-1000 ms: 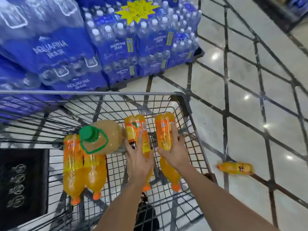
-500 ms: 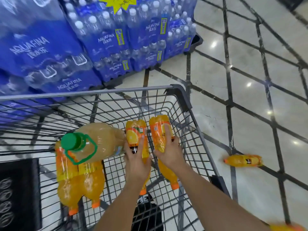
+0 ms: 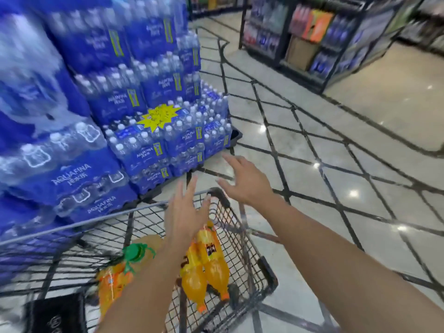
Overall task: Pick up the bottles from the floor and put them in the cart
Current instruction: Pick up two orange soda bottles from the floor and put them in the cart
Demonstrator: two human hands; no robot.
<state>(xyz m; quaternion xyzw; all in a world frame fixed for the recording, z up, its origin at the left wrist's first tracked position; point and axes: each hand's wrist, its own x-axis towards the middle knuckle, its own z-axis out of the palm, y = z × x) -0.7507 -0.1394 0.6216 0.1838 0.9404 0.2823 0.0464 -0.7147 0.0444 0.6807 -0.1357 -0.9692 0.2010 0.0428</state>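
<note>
A: Both hands are empty. The left hand (image 3: 185, 212) hangs over the cart (image 3: 249, 239) with its fingers spread wide, and the right hand (image 3: 245, 179) is spread just as wide above the cart's far corner and the floor (image 3: 360, 183).

B: So the person needs the next bottle?

A: It seems so. No bottle shows on the floor in this view, so the person does best to look around first, then bend and take a bottle round the middle, one per hand.

B: What is in the cart?

A: Two orange bottles (image 3: 206, 267) lie side by side against the right wall, caps toward the person. More orange bottles (image 3: 110, 287) lie further left, partly behind the left arm. A pale jug with a green cap (image 3: 135, 252) rests on them.

B: Room for more?

A: Probably, in the space between the two groups.
</note>
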